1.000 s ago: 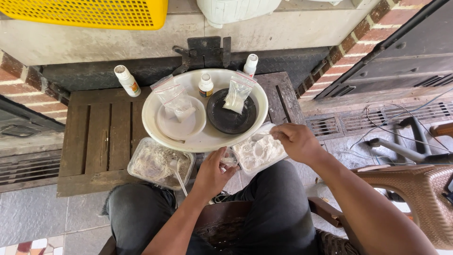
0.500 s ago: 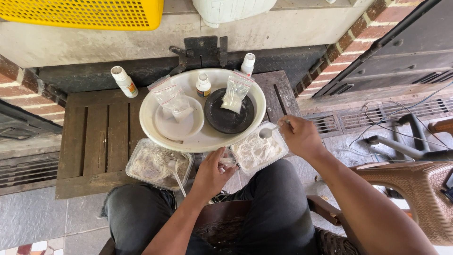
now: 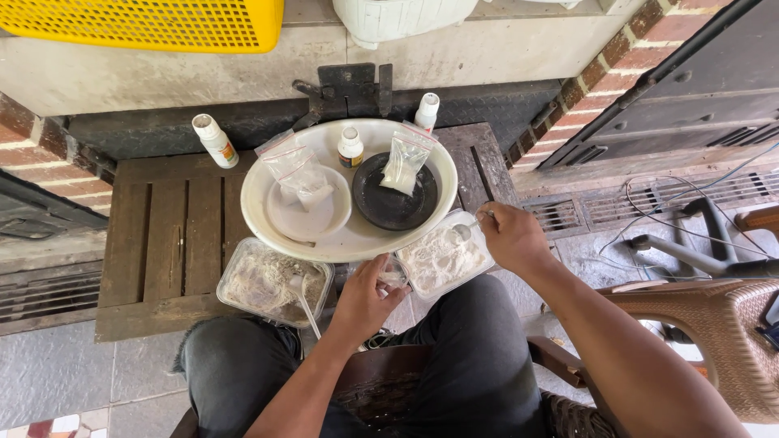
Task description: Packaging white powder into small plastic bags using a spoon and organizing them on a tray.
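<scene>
My right hand (image 3: 510,237) grips a spoon (image 3: 469,228) whose bowl dips into white powder in a clear plastic container (image 3: 442,258) at the table's front edge. My left hand (image 3: 365,298) pinches a small clear bag (image 3: 393,274) beside that container's left end. A second clear container (image 3: 272,282) of greyish powder, with a plastic spoon (image 3: 302,298) in it, sits to the left. Behind them is a large white basin (image 3: 357,237) holding a white bowl (image 3: 312,217), a black dish (image 3: 396,204), zip bags of powder (image 3: 403,162) and a small bottle (image 3: 350,147).
A dark wooden slatted table (image 3: 162,243) carries everything. White bottles stand at its back left (image 3: 214,139) and back right (image 3: 427,110). A yellow crate (image 3: 146,20) sits on the ledge behind. A wicker chair (image 3: 698,332) and cables (image 3: 690,203) lie to the right.
My right hand has shifted slightly, lowering the spoon into the white powder. My left hand stays at the small bag.
</scene>
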